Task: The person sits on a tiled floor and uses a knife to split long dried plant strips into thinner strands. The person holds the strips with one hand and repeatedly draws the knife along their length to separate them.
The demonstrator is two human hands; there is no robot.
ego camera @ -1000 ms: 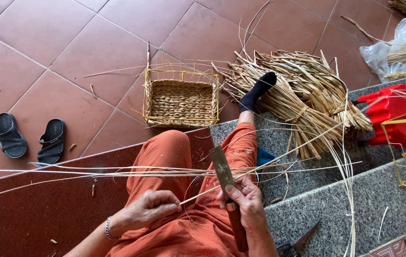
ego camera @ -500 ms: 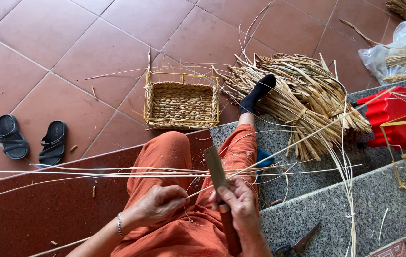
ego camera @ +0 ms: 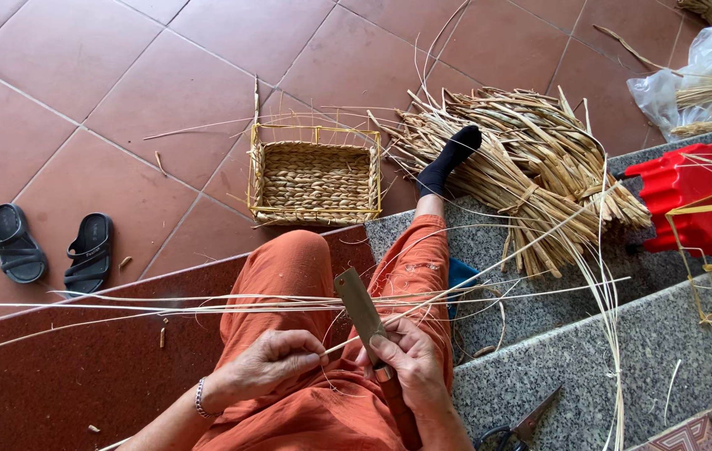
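From above, the person sits on a step of speckled grey granite (ego camera: 665, 351), orange-trousered legs stretched out toward a floor of large terracotta tiles (ego camera: 80, 100). A band of dark red polished stone (ego camera: 63, 376) runs along the lower edge of the floor under the left knee.

The right hand (ego camera: 410, 363) is closed around the handle of a flat-bladed knife (ego camera: 360, 311), blade pointing up and away over the lap. The left hand (ego camera: 272, 359) pinches a thin pale cane strip (ego camera: 347, 341) between thumb and fingertips, just beside the blade; the strip runs up to the right across the knife. A sheaf of long cane strands (ego camera: 122, 305) lies across both thighs, reaching well out to the left.

On the tiles ahead of the knees stands a half-woven rectangular basket (ego camera: 316, 179) on a yellow wire frame. To its right, a heap of dried straw bundles (ego camera: 523, 167) spills from floor onto step, a foot in a black sock (ego camera: 449, 159) resting against it. A pair of black sandals (ego camera: 51, 250) sits well apart at the left. A red plastic stool (ego camera: 690, 200) lies at the right, a bare yellow wire frame (ego camera: 711, 263) leaning by it, and a clear plastic bag (ego camera: 698, 67) beyond. Scissors (ego camera: 523, 426) lie on the granite near the right elbow.
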